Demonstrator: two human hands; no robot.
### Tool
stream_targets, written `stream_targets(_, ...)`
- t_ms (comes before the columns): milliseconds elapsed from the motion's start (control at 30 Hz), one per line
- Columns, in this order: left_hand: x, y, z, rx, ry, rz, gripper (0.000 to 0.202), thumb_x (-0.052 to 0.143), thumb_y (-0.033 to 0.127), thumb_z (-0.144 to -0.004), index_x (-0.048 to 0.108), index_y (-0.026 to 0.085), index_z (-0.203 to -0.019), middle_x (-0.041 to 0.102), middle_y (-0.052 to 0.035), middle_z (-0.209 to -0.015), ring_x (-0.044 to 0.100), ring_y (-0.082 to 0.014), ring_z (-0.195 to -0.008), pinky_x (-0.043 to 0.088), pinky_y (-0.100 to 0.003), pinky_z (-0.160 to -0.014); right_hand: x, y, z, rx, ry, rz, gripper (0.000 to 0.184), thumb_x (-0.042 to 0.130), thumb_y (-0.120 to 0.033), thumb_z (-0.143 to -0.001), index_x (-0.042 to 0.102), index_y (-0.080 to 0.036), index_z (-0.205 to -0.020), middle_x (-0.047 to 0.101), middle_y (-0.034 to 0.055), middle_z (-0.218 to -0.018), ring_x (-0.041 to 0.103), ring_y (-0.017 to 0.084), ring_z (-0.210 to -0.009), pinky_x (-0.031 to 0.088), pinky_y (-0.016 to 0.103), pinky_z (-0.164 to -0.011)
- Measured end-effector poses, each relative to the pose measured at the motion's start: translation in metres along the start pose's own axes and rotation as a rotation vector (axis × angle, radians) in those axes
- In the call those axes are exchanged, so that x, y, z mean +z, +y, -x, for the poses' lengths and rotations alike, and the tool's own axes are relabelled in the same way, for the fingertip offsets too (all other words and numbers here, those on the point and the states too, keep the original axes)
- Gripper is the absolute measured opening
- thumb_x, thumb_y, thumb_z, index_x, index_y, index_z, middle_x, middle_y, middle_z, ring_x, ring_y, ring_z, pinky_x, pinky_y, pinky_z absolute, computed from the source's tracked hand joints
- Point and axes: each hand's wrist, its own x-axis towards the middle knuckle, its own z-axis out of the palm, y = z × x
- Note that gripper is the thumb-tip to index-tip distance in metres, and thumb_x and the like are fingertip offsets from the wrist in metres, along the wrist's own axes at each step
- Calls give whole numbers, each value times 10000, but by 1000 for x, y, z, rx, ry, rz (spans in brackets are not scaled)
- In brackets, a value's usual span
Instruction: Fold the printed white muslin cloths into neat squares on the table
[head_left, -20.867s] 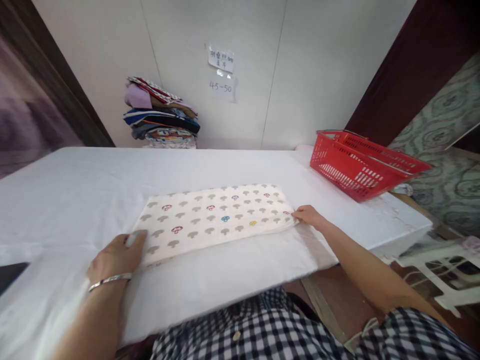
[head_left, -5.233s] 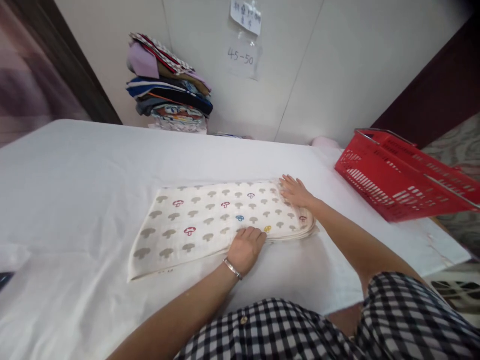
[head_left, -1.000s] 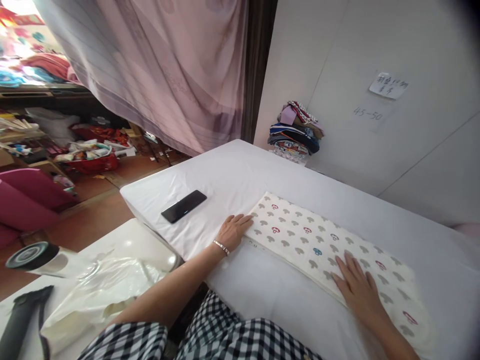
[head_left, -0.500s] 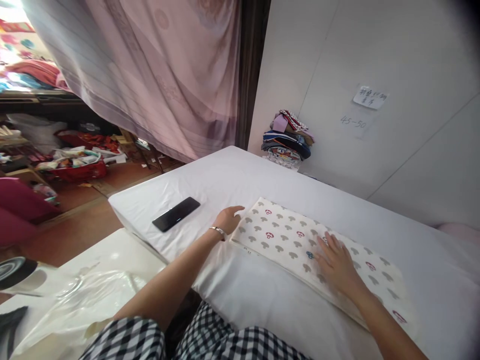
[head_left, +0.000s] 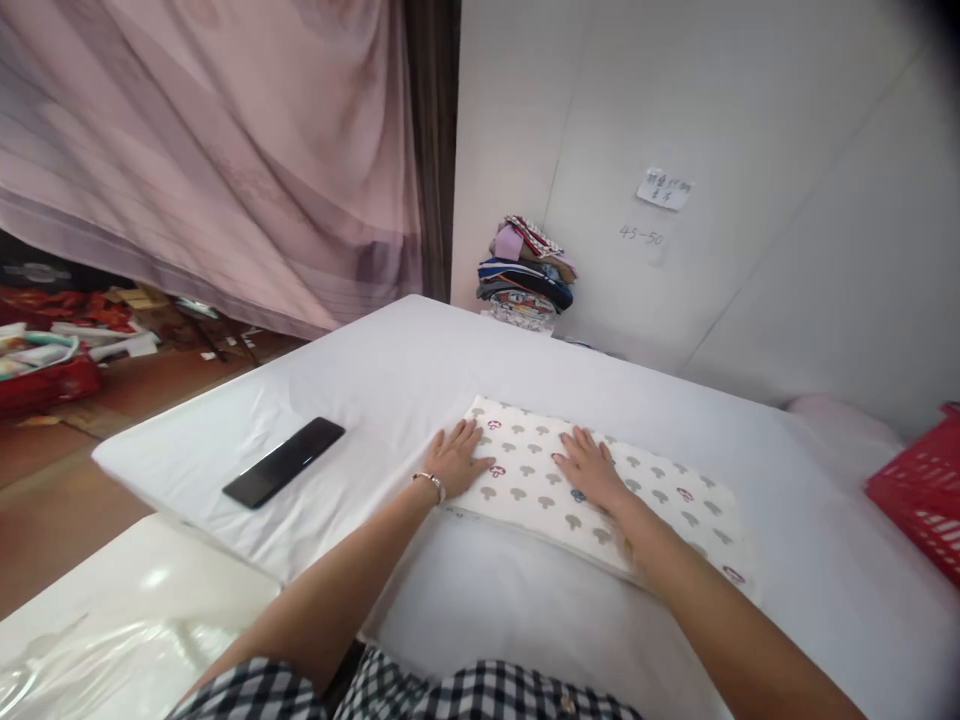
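A folded cream cloth (head_left: pixel 525 470) printed with grey, red and blue mushrooms lies flat across the white-covered table (head_left: pixel 390 370). On the cloth's left end rests my left hand (head_left: pixel 456 460), palm down with fingers spread; a bracelet circles that wrist. My right hand (head_left: pixel 592 468) lies open on the middle of the cloth, fingers fanned out. Neither hand grips anything. To the left of my left hand is a black phone (head_left: pixel 285 462), lying flat on the table.
Folded clothes (head_left: pixel 525 275) are stacked beyond the far edge, against the grey wall. A red basket (head_left: pixel 922 490) stands at the right. Clear plastic (head_left: pixel 127 660) covers a lower surface at front left. A pink curtain (head_left: pixel 300 170) hangs behind; another red basket (head_left: pixel 52 375) is on the floor.
My left hand has moved from beside the cloth onto its left end, fingers spreading. My right hand has slid left along the cloth. The view has turned right, bringing the right-hand basket into sight.
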Motion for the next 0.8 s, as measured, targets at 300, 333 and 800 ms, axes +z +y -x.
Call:
stream_targets(300, -2, 3, -2, -18, -7, -55, 677, 245, 599, -830, 254, 224, -1393, 155, -21, -1485, 104, -221, -1363, 140, -483, -1077, -9, 34, -14, 212, 14, 10, 639, 160, -583, -867, 206, -249, -1411, 87, 43, -1497, 25, 205, -1362, 14, 465, -1068)
stream_targets(333, -2, 3, -3, -18, -3, -61, 683, 243, 600, -828, 252, 221, -1395, 158, -24, -1485, 104, -223, -1363, 143, -483, -1076, -11, 34, -13, 208, -1, -7, 644, 156, -586, -865, 198, -249, -1413, 85, 41, -1497, 20, 200, -1363, 11, 460, -1069)
stream_targets(800, -3, 6, -14, -2, -33, -136, 729, 242, 588, -807, 235, 171, -1405, 142, -38, -1487, 107, -251, -1359, 180, -499, -1057, -20, 137, 101, 464, 63, 69, 676, 155, -605, -853, 211, -221, -1407, 105, 56, -1495, 38, 213, -1360, 24, 470, -1067)
